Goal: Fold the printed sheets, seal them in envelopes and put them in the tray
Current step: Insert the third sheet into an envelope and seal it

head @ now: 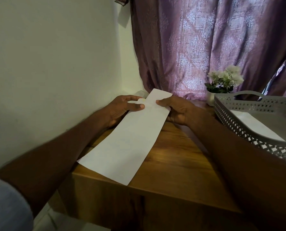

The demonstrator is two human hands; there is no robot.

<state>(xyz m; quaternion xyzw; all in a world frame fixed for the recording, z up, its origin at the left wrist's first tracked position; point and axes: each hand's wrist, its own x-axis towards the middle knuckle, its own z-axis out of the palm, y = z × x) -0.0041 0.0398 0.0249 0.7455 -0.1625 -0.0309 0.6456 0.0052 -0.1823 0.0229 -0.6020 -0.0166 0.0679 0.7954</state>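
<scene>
Head view: the sheet point(130, 139) is a long narrow white strip, apparently already folded lengthwise, lying diagonally on the wooden table point(180, 155) with its near end overhanging the table's front edge and its far end up by the curtain point(205, 47). Both hands work the far end. The left hand point(122, 109) sits on the strip's left edge, thumb pressed flat on top, fingers spread and partly under or beside the paper; it looks pinched on the sheet, though the underside contact is hidden. The right hand point(177, 110) is clamped on the right edge, thumb on top pointing inward, fingers curled below. Both forearms are extended forward, wrists low, elbows near the table's front. Judgement: the step in hand is the next crosswise fold or squaring the far end. To do it well: align both long edges before creasing, keep the thumbs as anchors, run the crease from centre outward, and pull the overhanging end back onto the table first so it has support. The tray point(239, 114), grey and perforated, sits to the right, with a white envelope point(255, 127) or paper already inside. A small flower pot point(222, 84) stands behind it.
</scene>
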